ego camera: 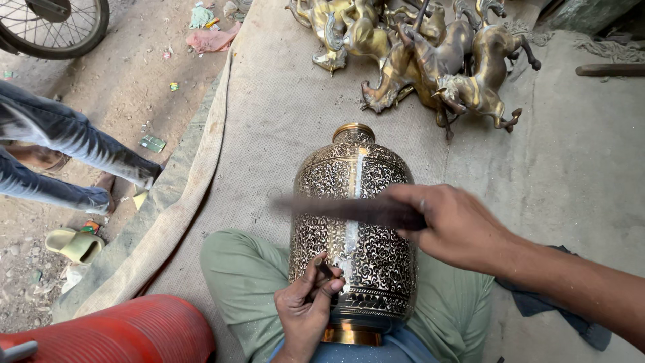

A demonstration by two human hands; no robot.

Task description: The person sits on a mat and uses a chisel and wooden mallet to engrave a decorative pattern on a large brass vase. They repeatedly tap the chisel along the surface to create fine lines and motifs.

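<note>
A large engraved brass vase point(366, 188) lies on its side across my green-trousered lap, its neck pointing away from me. My left hand point(306, 309) pinches a thin dark chisel point(325, 271) whose tip rests on the vase's lower body. My right hand point(453, 225) grips a dark wooden mallet point(349, 210), blurred, stretched leftward above the vase's middle. A bright strip of reflected light runs along the vase.
Several brass horse figures point(430, 54) are piled at the top on the burlap mat point(269, 114). Another person's jeans-clad legs point(60, 154) stand at left on dirt. A red ribbed cylinder point(127, 333) lies bottom left, a wheel point(54, 27) top left.
</note>
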